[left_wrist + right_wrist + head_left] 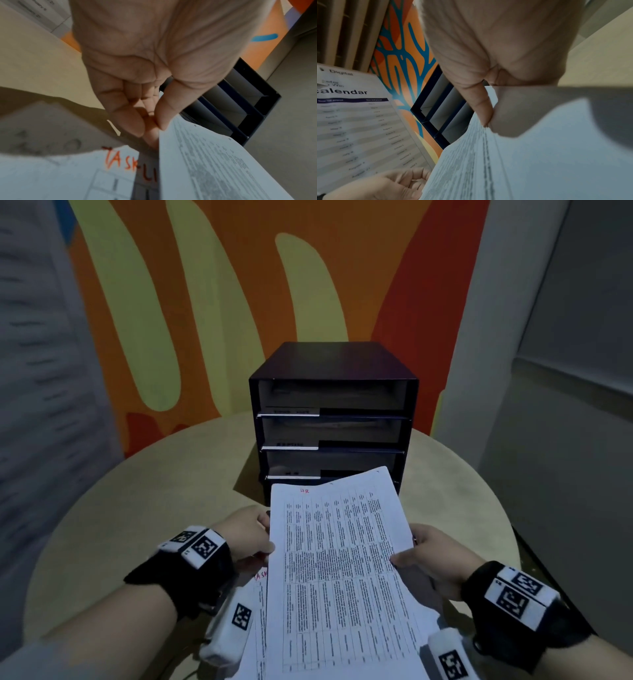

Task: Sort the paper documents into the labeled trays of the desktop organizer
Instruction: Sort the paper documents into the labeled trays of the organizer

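Fingers (163,119) pinch sheet (339,563) | "calendar" page (359,128) (right wrist only)

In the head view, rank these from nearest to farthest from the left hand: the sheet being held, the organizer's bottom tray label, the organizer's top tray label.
1. Held sheet: pinched at its left edge by the left hand.
2. Bottom tray label: just beyond the sheet's top edge.
3. Top tray label: highest on the organizer, farthest back.
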`<state>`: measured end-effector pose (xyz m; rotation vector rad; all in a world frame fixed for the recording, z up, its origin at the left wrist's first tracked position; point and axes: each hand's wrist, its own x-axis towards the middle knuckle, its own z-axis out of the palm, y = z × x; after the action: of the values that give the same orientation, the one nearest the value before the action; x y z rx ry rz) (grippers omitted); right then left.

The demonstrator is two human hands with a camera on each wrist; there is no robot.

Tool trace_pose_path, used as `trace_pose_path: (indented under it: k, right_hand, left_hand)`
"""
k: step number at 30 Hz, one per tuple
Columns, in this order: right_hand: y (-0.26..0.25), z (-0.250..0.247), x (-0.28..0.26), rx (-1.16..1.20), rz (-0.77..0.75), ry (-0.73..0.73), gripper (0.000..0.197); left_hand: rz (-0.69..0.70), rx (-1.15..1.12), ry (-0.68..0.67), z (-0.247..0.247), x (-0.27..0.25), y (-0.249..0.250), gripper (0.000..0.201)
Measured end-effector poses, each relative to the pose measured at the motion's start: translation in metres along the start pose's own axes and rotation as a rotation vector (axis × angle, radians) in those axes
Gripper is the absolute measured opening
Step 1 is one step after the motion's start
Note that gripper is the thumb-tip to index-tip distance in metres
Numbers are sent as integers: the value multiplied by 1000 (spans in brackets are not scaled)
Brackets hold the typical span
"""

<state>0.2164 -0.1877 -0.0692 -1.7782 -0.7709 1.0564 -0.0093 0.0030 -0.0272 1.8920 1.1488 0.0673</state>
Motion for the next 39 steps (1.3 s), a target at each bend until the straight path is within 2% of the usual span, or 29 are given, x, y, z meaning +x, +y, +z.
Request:
trace_pose_path:
  k: [4,6,9,11,15,19,21,25,27,29,32,35,37,39]
  right_hand:
    - [-6,-6,1,31,0,-22,27]
    - [-11,-8,7,5,-3,-8,23]
    - [-20,-7,21,54,17,82,21]
    - [-25,-5,33,123,1,131,23]
    - [-32,-3,49,106,-19,136,31]
    - [-37,-4,52,3,56,-48,42]
    - [-36,-5,58,-3,43,-3,43]
    - [-39,1,68,15,-12,170,35]
    - [-40,3,74,99,3,224,29]
    - [-46,5,75,186,6,254,24]
    - [-59,12,74,216,-55,338,23]
    - [-69,14,71,91,-115,416,42]
    - [-75,14,68,-264,-140,386,47]
    - [-80,14,64,-698,-135,345,42]
  left_hand:
    - [56,-79,2,-10,3,-3,15]
    - [46,-137,27,-14,8,-4,22]
    - [-2,-227,33,-14,18,-2,28]
    - [12,-143,30,-12,26,0,28]
    - [87,-47,213,-11,46,9,18]
    - [138,-39,355,-13,60,22,22]
    - [137,68,316,-13,62,28,36]
    - [228,452,196,-1,44,35,102]
    - [307,614,90,11,28,39,119]
    - [315,782,22,23,17,42,115]
    - [271,967,136,33,21,51,79]
    - [221,1019,167,35,40,58,76]
    - [267,1004,171,35,55,59,74]
    - [334,965,206,35,68,58,69]
